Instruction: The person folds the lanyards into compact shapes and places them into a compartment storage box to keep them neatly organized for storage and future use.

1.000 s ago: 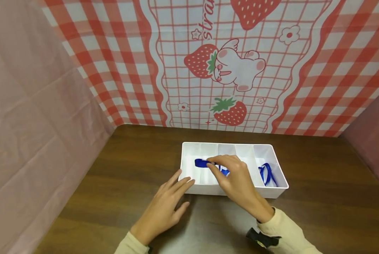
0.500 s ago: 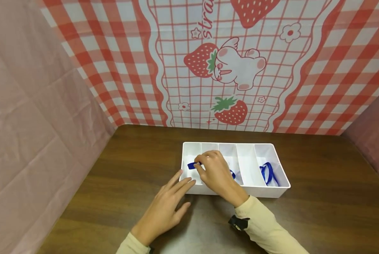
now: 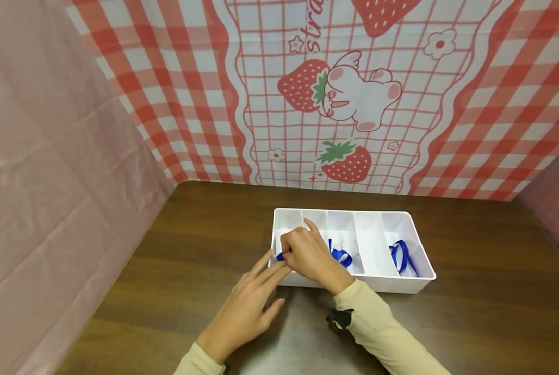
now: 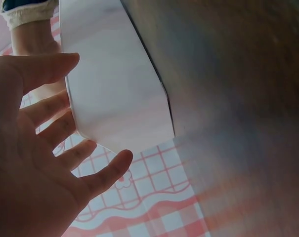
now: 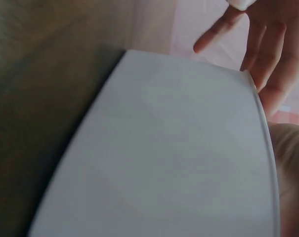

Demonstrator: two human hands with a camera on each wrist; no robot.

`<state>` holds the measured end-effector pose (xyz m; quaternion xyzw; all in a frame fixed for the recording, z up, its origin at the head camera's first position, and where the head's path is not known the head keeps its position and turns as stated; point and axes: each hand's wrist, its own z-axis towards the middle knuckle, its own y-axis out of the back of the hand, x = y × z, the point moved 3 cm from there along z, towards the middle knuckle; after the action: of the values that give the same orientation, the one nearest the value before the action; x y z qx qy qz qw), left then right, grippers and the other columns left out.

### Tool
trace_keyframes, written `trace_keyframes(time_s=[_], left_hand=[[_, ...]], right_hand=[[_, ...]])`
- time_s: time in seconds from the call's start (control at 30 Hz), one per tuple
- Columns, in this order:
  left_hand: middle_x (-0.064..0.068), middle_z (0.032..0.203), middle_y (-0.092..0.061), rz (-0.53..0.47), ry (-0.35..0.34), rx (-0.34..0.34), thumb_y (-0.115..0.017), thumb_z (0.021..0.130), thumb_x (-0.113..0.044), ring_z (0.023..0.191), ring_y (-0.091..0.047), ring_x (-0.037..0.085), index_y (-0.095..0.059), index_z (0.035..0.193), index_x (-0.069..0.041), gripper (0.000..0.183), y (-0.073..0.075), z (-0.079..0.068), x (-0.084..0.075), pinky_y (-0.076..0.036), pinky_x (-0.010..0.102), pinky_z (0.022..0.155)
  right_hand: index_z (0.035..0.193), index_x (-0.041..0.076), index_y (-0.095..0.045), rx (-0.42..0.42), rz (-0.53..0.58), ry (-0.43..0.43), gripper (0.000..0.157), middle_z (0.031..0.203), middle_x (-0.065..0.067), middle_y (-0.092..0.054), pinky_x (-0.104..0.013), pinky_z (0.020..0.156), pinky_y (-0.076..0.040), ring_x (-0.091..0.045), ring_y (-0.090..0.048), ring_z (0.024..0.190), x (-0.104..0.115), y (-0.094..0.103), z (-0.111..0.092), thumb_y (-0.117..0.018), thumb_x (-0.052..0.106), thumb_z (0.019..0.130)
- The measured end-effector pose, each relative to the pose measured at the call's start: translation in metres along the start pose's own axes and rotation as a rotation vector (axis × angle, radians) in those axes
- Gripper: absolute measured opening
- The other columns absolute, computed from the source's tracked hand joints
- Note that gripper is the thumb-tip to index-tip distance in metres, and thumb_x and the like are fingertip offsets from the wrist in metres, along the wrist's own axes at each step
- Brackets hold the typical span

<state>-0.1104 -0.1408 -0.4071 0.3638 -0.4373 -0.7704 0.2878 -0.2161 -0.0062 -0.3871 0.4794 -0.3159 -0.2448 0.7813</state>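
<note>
A white divided box (image 3: 382,284) stands on the table. My right hand (image 3: 309,255) reaches over its front into the leftmost compartment and pinches a short blue ribbon piece (image 3: 280,257), mostly hidden by the fingers. My left hand (image 3: 244,307) lies with spread, fairly straight fingers at the box's front left corner, fingertips at the rim. In the left wrist view, that left hand (image 4: 55,128) shows thumb and fingers along the box edge. A looped blue ribbon (image 3: 342,256) lies in the middle compartment, and another blue ribbon (image 3: 402,258) in the rightmost one.
The box sits on a dark wooden table (image 3: 195,229). Behind it hangs a red checked cloth (image 3: 204,130) with strawberry prints. A pink cloth (image 3: 73,172) closes off the left side. Thin white dividers (image 3: 360,239) separate the compartments.
My right hand has moved left and down with the blue ribbon piece, from above the second compartment into the leftmost one. The left hand has stayed at the corner.
</note>
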Motion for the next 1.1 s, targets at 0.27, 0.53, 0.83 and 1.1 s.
trace_keyframes(time_s=[0.27, 0.53, 0.83, 1.1], left_hand=[[0.001, 0.148, -0.051, 0.016, -0.018, -0.027, -0.076, 0.088, -0.023, 0.148, -0.028, 0.025, -0.051, 0.145, -0.018, 0.063, -0.003, 0.006, -0.008, -0.047, 0.05, 0.1], [0.0, 0.148, -0.051, 0.011, -0.016, -0.047, -0.076, 0.088, -0.022, 0.148, -0.029, 0.023, -0.053, 0.143, -0.018, 0.06, -0.005, 0.009, -0.011, -0.048, 0.05, 0.099], [-0.001, 0.149, -0.05, 0.023, 0.007, -0.047, -0.076, 0.088, -0.022, 0.148, -0.029, 0.023, -0.052, 0.144, -0.02, 0.062, -0.005, 0.006, -0.011, -0.047, 0.05, 0.099], [0.004, 0.147, -0.052, 0.014, 0.027, -0.069, -0.078, 0.086, -0.02, 0.147, -0.031, 0.025, -0.054, 0.142, -0.018, 0.061, -0.003, 0.0, -0.008, -0.05, 0.052, 0.095]], right_hand=[[0.059, 0.018, -0.062, 0.189, -0.165, -0.05, 0.024, 0.062, 0.003, -0.06, -0.063, 0.109, -0.029, -0.022, -0.063, 0.074, -0.002, 0.01, -0.005, -0.076, 0.008, 0.075], [0.069, 0.013, -0.067, 0.183, -0.155, 0.062, 0.02, 0.076, -0.004, -0.071, -0.058, 0.104, -0.04, -0.03, -0.066, 0.103, 0.002, 0.037, -0.021, -0.067, 0.009, 0.089], [0.101, 0.003, -0.073, -0.005, -0.035, 0.152, 0.013, 0.103, -0.009, -0.072, -0.043, 0.093, -0.052, -0.029, -0.065, 0.105, 0.0, 0.082, -0.066, -0.072, 0.004, 0.088], [0.116, 0.001, -0.068, 0.055, -0.05, 0.11, 0.03, 0.108, -0.009, -0.071, -0.042, 0.089, -0.054, -0.026, -0.067, 0.102, -0.007, 0.086, -0.104, -0.071, 0.001, 0.086]])
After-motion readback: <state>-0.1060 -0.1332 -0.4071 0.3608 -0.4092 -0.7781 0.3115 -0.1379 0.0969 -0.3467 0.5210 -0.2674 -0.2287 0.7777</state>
